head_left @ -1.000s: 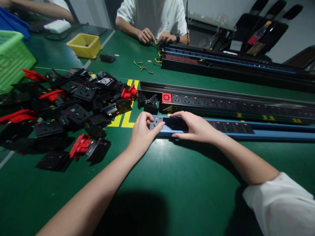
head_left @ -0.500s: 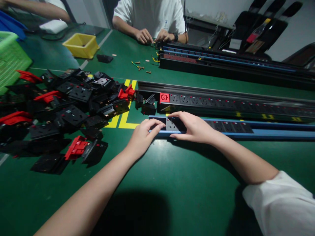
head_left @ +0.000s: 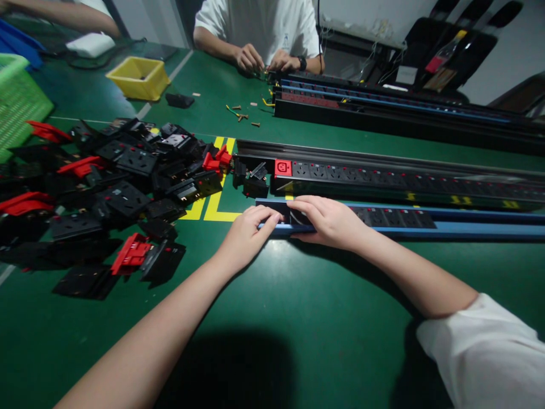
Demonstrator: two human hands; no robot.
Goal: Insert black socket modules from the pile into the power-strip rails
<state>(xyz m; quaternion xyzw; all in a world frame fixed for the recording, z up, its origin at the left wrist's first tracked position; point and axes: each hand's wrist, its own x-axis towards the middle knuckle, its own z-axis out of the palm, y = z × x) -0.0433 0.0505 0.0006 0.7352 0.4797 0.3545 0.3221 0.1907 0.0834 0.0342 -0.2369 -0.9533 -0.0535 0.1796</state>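
A long blue channel point(head_left: 468, 232) lies across the table, with black socket modules point(head_left: 394, 218) seated in a row along it. At its left end, my left hand point(head_left: 251, 230) is closed, thumb and fingertips pinching at the near rim. My right hand point(head_left: 327, 221) arches over the channel just to the right, fingers on the far rim and thumb along the near side. A black socket module point(head_left: 297, 217) sits in the channel under my right fingers, mostly covered by them. Its exact seating is hidden.
Behind lies a black strip point(head_left: 374, 182) with a red socket point(head_left: 283, 167) at its end. Loose socket modules point(head_left: 123, 199) heap up at left, near a green basket point(head_left: 21, 102) and yellow bin point(head_left: 138, 79). Across the table, a co-worker's hands point(head_left: 266, 59) work beside more strips point(head_left: 383, 116).
My right hand has shifted slightly left and lower over the channel, covering more of the socket module beneath it. My left hand stays at the channel's left end.
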